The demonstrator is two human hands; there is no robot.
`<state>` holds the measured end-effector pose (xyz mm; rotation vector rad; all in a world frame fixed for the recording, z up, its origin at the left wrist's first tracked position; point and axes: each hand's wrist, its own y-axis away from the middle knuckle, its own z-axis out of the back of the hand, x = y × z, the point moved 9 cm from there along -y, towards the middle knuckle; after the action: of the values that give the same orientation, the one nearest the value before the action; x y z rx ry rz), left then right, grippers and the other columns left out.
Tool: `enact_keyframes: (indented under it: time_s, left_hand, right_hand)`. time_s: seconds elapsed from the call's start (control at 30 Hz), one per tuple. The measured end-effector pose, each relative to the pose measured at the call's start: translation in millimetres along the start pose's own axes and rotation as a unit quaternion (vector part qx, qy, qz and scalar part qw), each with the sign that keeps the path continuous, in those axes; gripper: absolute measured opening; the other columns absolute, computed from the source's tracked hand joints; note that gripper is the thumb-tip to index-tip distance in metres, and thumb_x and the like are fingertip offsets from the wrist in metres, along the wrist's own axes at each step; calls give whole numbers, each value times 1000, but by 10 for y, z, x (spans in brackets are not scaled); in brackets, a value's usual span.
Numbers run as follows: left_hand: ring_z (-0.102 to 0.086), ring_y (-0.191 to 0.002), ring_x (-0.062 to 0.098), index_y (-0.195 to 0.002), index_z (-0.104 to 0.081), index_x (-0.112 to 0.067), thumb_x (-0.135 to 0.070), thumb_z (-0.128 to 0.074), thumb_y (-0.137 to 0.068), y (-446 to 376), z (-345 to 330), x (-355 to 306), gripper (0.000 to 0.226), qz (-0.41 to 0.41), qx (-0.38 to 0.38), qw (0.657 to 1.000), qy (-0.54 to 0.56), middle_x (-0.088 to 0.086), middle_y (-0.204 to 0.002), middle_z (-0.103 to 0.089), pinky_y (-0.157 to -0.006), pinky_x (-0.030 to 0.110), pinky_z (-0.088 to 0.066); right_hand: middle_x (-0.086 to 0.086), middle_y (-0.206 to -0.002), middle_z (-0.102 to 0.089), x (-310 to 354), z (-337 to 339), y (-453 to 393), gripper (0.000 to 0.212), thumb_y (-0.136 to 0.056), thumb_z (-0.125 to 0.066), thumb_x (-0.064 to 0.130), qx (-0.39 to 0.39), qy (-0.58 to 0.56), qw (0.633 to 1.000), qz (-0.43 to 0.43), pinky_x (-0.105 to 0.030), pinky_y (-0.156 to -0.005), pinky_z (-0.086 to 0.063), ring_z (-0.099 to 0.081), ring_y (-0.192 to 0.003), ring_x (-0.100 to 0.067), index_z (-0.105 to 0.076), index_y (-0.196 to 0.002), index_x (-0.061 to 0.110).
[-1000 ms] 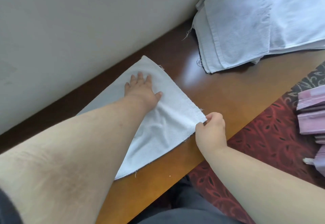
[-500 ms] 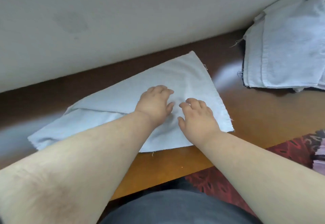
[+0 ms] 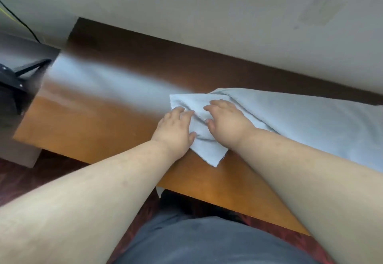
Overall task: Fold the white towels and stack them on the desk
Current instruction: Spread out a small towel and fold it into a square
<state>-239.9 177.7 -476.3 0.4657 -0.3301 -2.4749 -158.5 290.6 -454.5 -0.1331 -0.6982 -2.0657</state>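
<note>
Pressing side by side, the person's left hand (image 3: 175, 128) and right hand (image 3: 227, 123) lie with fingers extended on the left end of a white woven cotton towel (image 3: 300, 123), gripping nothing. It sits on the glossy orange-brown wooden desk (image 3: 93, 127), its long axis running away to the right beneath the right forearm, so any fold likely travels rightward

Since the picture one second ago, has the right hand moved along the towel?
Yes. The right hand left the towel's right corner for its left end, beside the left hand.
</note>
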Motion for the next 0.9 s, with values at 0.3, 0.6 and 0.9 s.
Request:
enact_keyframes:
  time_s: [0.3, 0.6, 0.9]
  left_hand:
    - [-40, -117, 26, -131, -49, -31, -35, -57, -93, -77, -32, 350, 39, -19, 10, 999, 48, 0, -126, -50, -96, 36, -34]
    - [-56, -80, 14, -109, -39, -33, -18, -48, -88, 70, 148, 714, 28, 130, -46, 923, 358, -10, -102, -50, -67, 34, -49]
    - [-51, -79, 10, -117, -37, -35, -4, -44, -91, 162, 125, 888, 41, 243, -86, 836, 484, -1, -105, -49, -69, 23, -40]
  right_hand:
    - [3, -145, -45, 174, 174, -820, 59, -85, -40, 5, -3, 80, 996, -51, -40, -101, -38, -40, -124, -29, -49, -137, 32]
    - [0, -97, -67, 218, 190, -991, 30, -95, -53, 44, 168, 125, 976, -64, -32, -77, -49, -62, -91, -24, -65, -104, 18]
    - [5, -100, -68, 119, 215, -713, 48, -81, -53, 71, 300, 217, 924, -94, -38, -92, -45, -62, -98, -22, -69, -106, 32]
